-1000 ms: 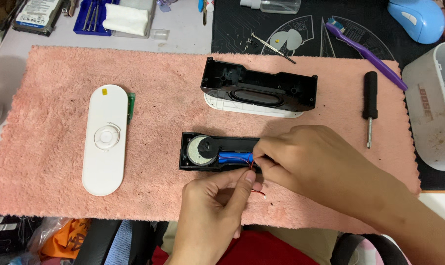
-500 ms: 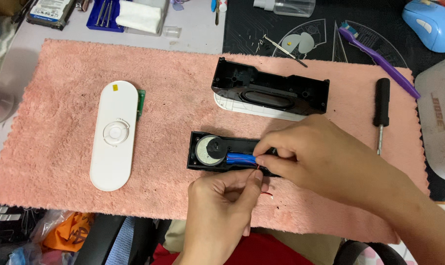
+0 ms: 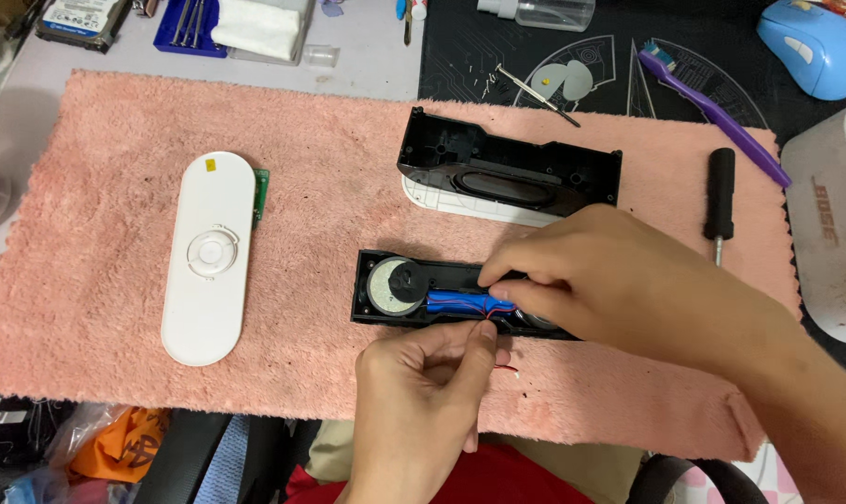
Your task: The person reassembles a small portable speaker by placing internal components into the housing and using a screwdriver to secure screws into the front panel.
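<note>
On the pink towel (image 3: pixel 115 140), both hands work at the black case (image 3: pixel 376 313). Right hand (image 3: pixel 619 289) grips the blue battery (image 3: pixel 460 301); left hand (image 3: pixel 423 383) pinches its thin wires (image 3: pixel 491 317). Next seems a gentle lift-out.

Pink fuzzy towel (image 3: pixel 348 140) all over, white oval cover (image 3: pixel 208 257) at left. Black tray (image 3: pixel 441 297) at centre has a blue battery (image 3: pixel 465 301); purple toothbrush (image 3: pixel 712 112) upper right.

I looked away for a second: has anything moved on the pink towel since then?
Hardly. Both hands stay on the blue battery in the black tray: the right hand on top, the left hand pinching the red wire. The white cover, black shell and screwdriver lie as before.
</note>
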